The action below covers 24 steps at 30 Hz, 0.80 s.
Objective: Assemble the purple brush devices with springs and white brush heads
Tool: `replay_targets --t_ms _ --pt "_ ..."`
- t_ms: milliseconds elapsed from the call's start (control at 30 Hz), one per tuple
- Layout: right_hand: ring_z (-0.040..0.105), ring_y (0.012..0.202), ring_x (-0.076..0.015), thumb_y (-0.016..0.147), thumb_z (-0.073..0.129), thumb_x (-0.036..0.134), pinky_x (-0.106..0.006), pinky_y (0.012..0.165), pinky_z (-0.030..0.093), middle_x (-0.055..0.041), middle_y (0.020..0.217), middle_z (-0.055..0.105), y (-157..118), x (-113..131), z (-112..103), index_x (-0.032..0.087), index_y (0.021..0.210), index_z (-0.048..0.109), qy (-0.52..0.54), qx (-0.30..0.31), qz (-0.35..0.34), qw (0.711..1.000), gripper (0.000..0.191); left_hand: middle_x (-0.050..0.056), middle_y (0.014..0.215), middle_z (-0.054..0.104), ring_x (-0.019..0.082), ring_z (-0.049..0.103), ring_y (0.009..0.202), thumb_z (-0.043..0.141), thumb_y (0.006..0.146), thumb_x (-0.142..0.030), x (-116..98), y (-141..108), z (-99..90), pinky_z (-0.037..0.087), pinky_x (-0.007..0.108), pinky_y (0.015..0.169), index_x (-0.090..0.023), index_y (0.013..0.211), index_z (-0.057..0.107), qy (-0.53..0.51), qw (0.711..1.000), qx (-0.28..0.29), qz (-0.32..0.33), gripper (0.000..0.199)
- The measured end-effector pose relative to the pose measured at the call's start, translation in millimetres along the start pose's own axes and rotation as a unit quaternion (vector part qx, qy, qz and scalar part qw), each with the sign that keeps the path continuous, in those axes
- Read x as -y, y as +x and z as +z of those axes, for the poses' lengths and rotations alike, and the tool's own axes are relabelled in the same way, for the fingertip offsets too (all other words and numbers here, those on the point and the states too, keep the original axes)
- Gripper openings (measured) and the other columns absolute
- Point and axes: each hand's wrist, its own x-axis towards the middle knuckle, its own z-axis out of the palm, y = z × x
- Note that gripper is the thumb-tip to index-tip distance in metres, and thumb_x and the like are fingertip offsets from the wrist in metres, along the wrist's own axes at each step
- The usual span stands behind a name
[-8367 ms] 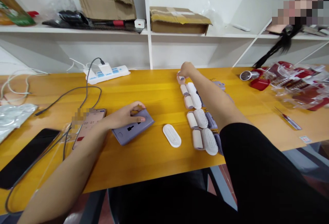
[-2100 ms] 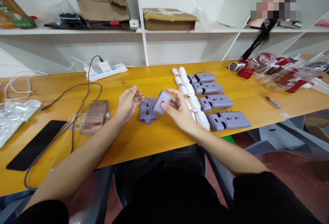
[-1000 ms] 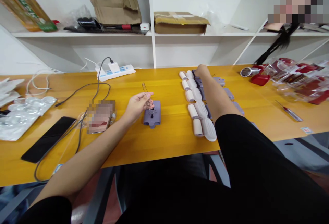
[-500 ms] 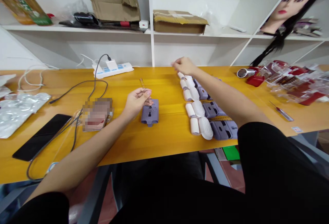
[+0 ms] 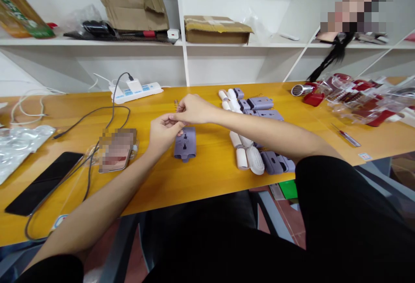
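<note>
Above the purple case [image 5: 185, 146], my left hand [image 5: 164, 132] and right hand [image 5: 196, 109] meet, fingers pinched around the coil [image 5: 176, 104].

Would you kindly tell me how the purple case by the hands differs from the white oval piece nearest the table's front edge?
The purple case is boxy with dark cutouts; the white oval piece is rounded and textured. The purple case lies by itself, while the white oval piece sits beside a cream cylinder. Both rest on the table.
</note>
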Motion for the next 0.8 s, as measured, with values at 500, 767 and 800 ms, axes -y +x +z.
replay_targets --t_ms 500,767,800 --pt "0.063 0.057 -0.0205 0.107 0.07 0.038 -0.039 0.062 0.064 0.0004 0.071 0.066 -0.5 -43.6 13.1 0.025 0.099 0.066 0.178 -0.053 0.12 0.975 0.016 0.011 0.126 0.081 0.025 0.075 0.107 0.102 0.075 -0.054 7.5 15.9 -41.6 0.058 0.031 0.089 -0.024 0.114 0.082 0.189 0.972 0.137 -0.013 0.053" --pt "0.081 0.118 -0.0411 0.077 0.095 0.076 -0.051 0.095 0.067 -0.0237 0.136 0.081 -50.9 -53.2 57.9 0.018 0.135 0.072 0.053 0.028 0.134 0.989 0.085 0.0 0.081 0.072 0.021 0.062 0.075 0.11 0.054 -0.034 26.8 17.7 -46.8 0.043 0.028 0.069 -0.024 0.088 0.073 0.239 0.962 0.108 -0.073 0.052" --pt "0.079 0.125 -0.0429 0.077 0.094 0.078 -0.053 0.099 0.066 -0.0249 0.141 0.079 -51.4 -51.6 57.7 0.017 0.138 0.071 0.039 0.032 0.127 0.991 0.089 -0.002 0.077 0.068 0.019 0.057 0.071 0.11 0.054 -0.034 27.9 17.6 -44.3 0.04 0.028 0.066 -0.024 0.085 0.07 0.241 0.965 0.078 -0.068 0.052"
